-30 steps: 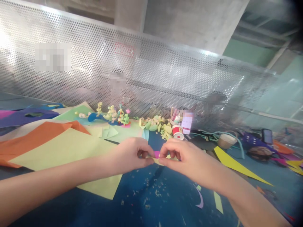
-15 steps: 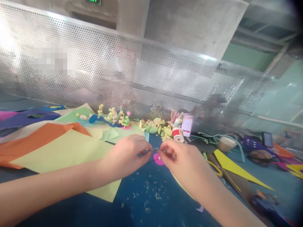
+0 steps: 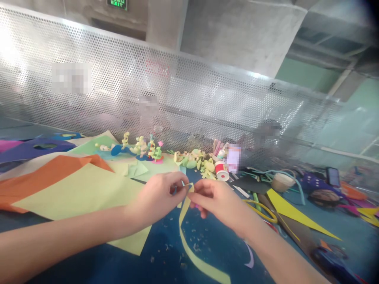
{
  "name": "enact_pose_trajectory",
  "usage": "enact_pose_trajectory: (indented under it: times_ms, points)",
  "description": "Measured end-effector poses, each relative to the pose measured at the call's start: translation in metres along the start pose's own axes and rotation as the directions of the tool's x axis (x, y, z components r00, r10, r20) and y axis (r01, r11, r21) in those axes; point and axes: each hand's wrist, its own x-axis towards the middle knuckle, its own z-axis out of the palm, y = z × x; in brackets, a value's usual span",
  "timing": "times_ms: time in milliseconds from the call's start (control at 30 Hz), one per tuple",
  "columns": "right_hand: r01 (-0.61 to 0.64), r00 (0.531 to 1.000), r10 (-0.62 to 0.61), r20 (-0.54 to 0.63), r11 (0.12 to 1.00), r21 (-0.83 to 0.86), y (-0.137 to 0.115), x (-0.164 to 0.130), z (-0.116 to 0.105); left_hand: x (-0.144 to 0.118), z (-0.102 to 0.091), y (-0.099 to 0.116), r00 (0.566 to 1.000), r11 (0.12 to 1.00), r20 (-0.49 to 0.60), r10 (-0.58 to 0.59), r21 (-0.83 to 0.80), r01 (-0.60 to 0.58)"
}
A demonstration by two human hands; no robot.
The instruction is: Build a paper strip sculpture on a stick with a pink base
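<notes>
Both hands meeting above the blue tabletop (image 3: 166,260). Left hand (image 3: 158,197) pinched, thumb and forefinger closed on the top end of a yellow paper strip (image 3: 189,244). Right hand (image 3: 216,199) touching the same end, fingers curled in and nipping it too; a speck of pink just showing under its fingers, too small to identify. Strip hanging from the pinch, trailing down and curving toward the near right across the table. Pale yellow sheet (image 3: 85,189) lying under the left forearm, orange sheet (image 3: 44,173) beyond it. Red-and-white spool (image 3: 220,170) standing behind the hands, among small curled paper figures (image 3: 145,148) by the perforated metal screen (image 3: 177,94).
</notes>
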Motion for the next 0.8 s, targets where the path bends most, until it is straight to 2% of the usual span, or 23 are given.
enact_pose_trajectory:
  times_ms: [100, 233, 433, 533, 667, 800]
  points:
    - [-0.043, 0.999, 0.037, 0.036, 0.98, 0.196, 0.002, 0.002, 0.002, 0.0, 0.001, -0.001, 0.999, 0.995, -0.019, -0.027, -0.093, 0.025]
    - [-0.006, 1.0, 0.0, 0.021, 0.958, 0.287, 0.005, 0.004, 0.005, 0.002, 0.004, -0.004, 0.996, 0.937, -0.017, -0.084, -0.342, 0.073]
    - [0.063, 0.993, -0.042, -0.109, 0.978, 0.2, 0.011, 0.009, 0.007, 0.001, 0.007, -0.004, 0.98, 0.778, 0.017, -0.2, -0.606, 0.169]
    - [0.042, 0.991, -0.017, -0.134, 0.982, 0.183, 0.012, 0.01, 0.008, 0.0, 0.009, -0.004, 0.964, 0.721, 0.035, -0.264, -0.657, 0.222]
    - [0.051, 0.982, -0.029, -0.187, 0.992, 0.113, 0.012, 0.01, 0.009, -0.001, 0.011, -0.006, 0.94, 0.643, 0.114, -0.321, -0.703, 0.304]
    - [0.058, 0.976, -0.044, -0.211, 0.996, 0.061, 0.014, 0.011, 0.008, -0.001, 0.011, -0.005, 0.933, 0.594, 0.131, -0.334, -0.739, 0.316]
